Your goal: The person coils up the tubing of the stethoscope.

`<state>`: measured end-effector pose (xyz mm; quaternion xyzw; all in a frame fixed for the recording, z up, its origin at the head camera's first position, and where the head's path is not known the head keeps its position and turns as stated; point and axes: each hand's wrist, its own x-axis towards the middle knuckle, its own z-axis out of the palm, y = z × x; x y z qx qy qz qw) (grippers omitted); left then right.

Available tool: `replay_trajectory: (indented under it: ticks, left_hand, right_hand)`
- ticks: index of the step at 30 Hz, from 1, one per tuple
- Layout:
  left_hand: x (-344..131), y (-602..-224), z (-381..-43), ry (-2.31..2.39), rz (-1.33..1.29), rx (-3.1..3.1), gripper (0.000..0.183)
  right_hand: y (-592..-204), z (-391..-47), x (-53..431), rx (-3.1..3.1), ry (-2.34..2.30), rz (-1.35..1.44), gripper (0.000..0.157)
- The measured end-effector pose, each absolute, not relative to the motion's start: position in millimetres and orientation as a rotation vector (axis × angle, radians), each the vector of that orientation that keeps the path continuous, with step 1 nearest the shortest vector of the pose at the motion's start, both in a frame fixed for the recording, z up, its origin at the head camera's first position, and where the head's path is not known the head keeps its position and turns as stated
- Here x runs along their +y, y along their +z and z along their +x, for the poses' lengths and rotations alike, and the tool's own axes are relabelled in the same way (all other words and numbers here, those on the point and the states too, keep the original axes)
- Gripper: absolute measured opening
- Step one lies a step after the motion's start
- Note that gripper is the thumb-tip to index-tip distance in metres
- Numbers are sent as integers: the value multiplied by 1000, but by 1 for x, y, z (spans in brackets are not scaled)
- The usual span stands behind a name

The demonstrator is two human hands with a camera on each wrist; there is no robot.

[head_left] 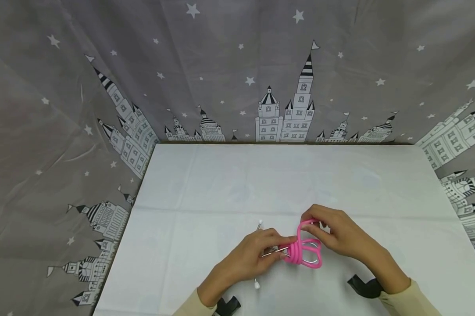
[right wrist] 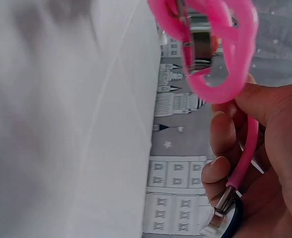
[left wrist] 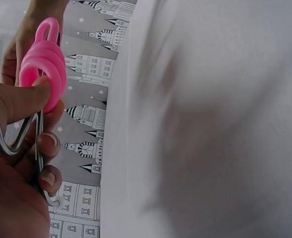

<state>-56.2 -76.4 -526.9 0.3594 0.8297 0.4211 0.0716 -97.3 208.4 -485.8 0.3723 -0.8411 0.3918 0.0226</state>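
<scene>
Grey cloth with stars and castles hangs behind a white desk (head_left: 261, 184). From the head view, the left hand (head_left: 253, 254) and right hand (head_left: 340, 237) meet at a stethoscope (head_left: 304, 250) with pink tube, just above the desk near its front edge.

Left wrist view: the left hand's fingers (left wrist: 22, 101) pinch the coiled tube and metal arms.

Right wrist view: the right hand's fingers (right wrist: 225, 134) curl around the tube near the metal chest piece (right wrist: 222, 215).

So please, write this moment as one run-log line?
left hand: holds metal earpieces | right hand: holds pink tubing | stethoscope: coiled, above white table
</scene>
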Motion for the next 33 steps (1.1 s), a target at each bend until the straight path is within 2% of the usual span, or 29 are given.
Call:
replay_trajectory:
  ticks: [12,20,28,33]
  left_hand:
    - [-75,-531,-51,1342,1114,2538,52]
    - [-73,-533,-53,1275,1295,2607,48]
    - [-74,-531,-53,1354,1227,2495,43]
    - [-75,-530,-51,1369,1205,2475,42]
  right_hand:
    - [-507,-98,210,-2621,1442,1091,27]
    - [-510,-100,212,-2611,1475,1067,32]
    - [-514,-105,226,-2540,1382,1004,45]
    - [-520,-111,237,-2481,1392,942,47]
